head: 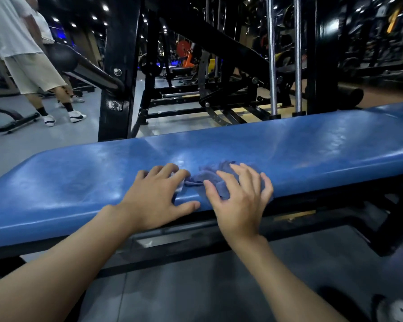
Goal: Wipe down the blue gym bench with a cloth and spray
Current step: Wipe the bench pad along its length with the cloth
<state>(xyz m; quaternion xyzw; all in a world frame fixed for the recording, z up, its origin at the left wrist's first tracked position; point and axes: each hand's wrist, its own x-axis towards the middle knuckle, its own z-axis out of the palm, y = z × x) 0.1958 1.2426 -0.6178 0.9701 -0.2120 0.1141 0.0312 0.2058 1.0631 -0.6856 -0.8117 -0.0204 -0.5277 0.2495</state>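
The blue gym bench [289, 145] runs across the view from lower left to upper right, its padded top shiny with streaks. A crumpled blue cloth [209, 175] lies on the bench near its front edge. My right hand [240, 196] presses down on the cloth with fingers spread over it. My left hand [158, 196] rests flat on the bench just left of it, fingertips on the cloth's left end, thumb along the front edge. No spray bottle is in view.
A black rack upright [119, 66] and two chrome guide rods [271, 56] stand just behind the bench. A person in a white shirt and pale shorts [30, 73] stands at the far left on the grey floor. The bench's black frame [335, 219] runs below the pad.
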